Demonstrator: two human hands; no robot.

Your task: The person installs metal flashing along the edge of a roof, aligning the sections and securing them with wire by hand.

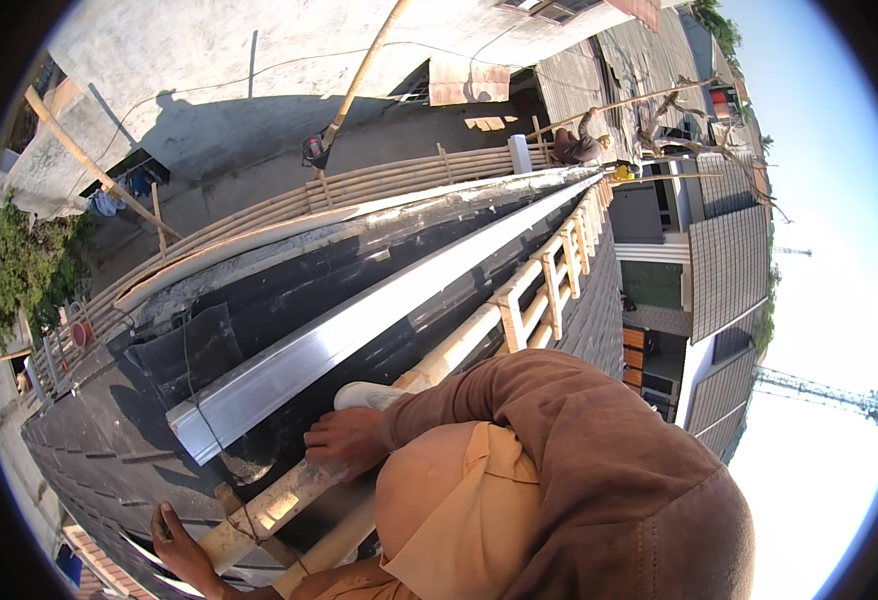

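My right hand (347, 441), in a brown sleeve, rests with bent fingers over a bamboo pole (289, 505) of a ladder-like frame lying along the roof. Lower left, my left hand (181, 553) is beside the pole's near end, thumb raised and fingers apart. Whether its palm touches the pole is hard to see. A long silver metal channel (304, 355) slants from beside my hands to the far roof edge, with thin dark wire (192, 375) across its near end. A white shoe (367, 396) shows just beyond my right hand. My tan-clothed knee (459, 500) fills the lower middle.
Dark roof tiles (109, 470) slope down at the left. Bamboo railing poles (359, 192) line the roof edge, with a drop to a yard. Another person (579, 148) crouches at the channel's far end. An upright bamboo pole (364, 75) carries a dark holder (316, 150).
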